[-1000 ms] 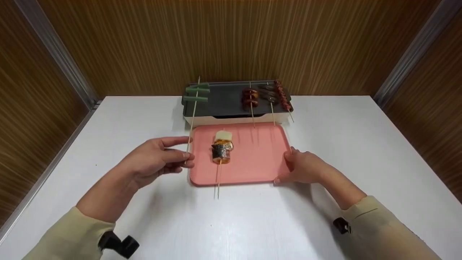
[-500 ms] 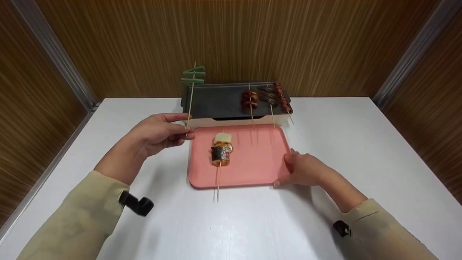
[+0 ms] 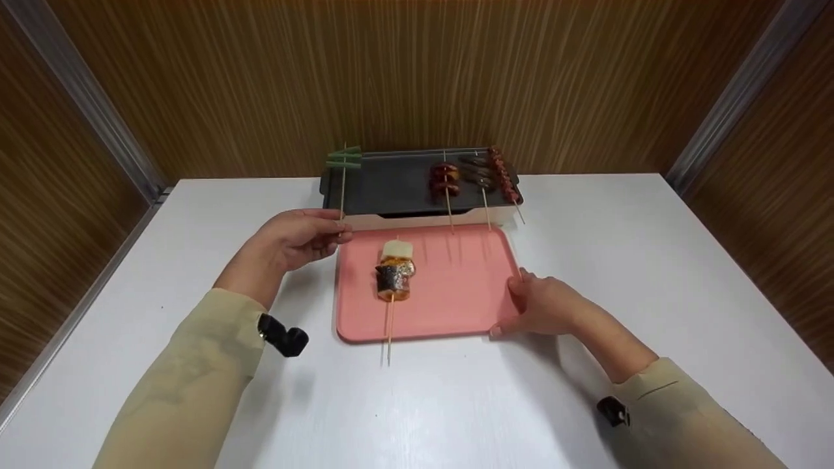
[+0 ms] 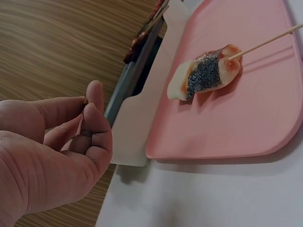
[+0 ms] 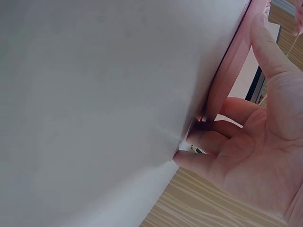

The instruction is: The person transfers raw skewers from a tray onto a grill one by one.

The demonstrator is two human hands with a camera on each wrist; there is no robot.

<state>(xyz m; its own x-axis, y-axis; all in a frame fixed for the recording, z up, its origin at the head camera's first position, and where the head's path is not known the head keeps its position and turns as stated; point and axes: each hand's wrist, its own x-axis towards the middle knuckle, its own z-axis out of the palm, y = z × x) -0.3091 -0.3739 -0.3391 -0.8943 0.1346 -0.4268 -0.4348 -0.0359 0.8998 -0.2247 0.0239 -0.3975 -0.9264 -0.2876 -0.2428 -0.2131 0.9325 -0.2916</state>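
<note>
In the head view my left hand pinches the lower end of a skewer of green sticks between thumb and fingers. The green sticks are at the far left corner of a dark tabletop grill; whether they touch the plate I cannot tell. In the left wrist view only the stick's end shows between the fingertips. My right hand grips the front right corner of a pink tray, thumb at the front edge. On the tray's left part lies a skewer with a white piece and a dark-skinned chunk, its stick overhanging the front.
On the grill's right side lie a skewer of reddish-brown pieces, one of dark strips and a thin red one, sticks pointing forward. The tray stands against the grill's front on a white table. Wood-patterned walls enclose it.
My left hand first moved away from me, lifting the green skewer above the grill's back edge. Then the skewer's green end came down to the grill's left side. The right hand stayed on the tray.
</note>
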